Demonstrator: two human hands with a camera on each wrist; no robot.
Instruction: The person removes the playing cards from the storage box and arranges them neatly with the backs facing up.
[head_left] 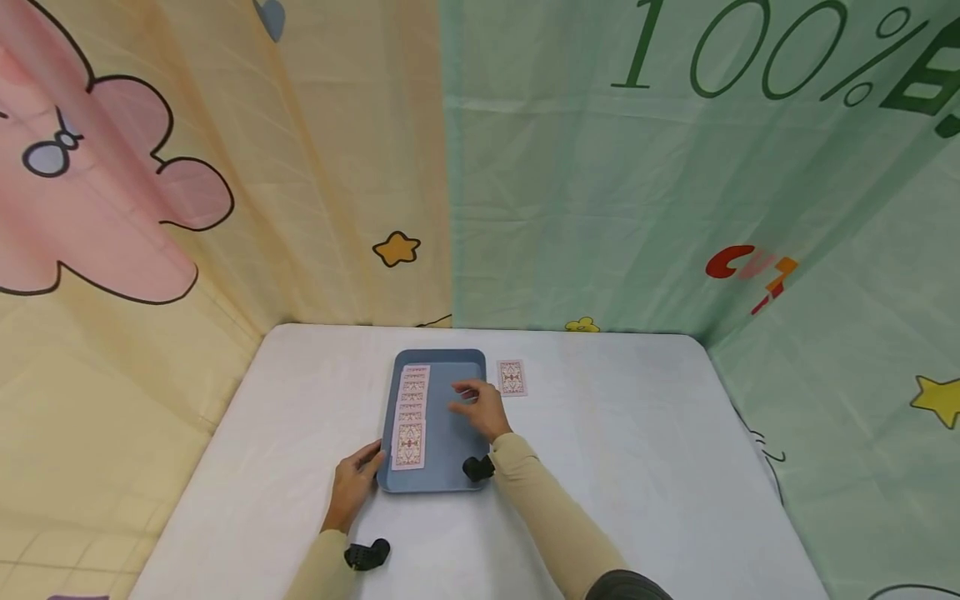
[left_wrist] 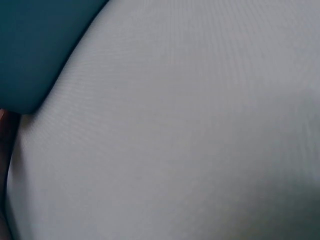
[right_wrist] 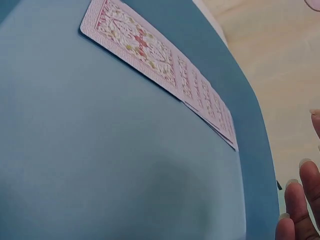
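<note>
Right sleeve (head_left: 557, 515) foremost, the right hand (head_left: 483, 410) hovers empty, fingers parted, over the tray (head_left: 450, 454) beside its card row (head_left: 411, 417), seemingly between placements, the left hand (head_left: 351, 487) touching the rim, grip unclear, and adding the lone card (head_left: 512, 377) outside would call for a fingertip pinch

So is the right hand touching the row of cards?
Apart: the head view shows bare blue tray between the right hand and the row of cards.

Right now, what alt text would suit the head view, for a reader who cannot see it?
A person's right hand is above a blue tray with a column of overlapping face-down cards; the left hand touches the tray's left edge. Another card lies on the table, right of the tray.
</note>
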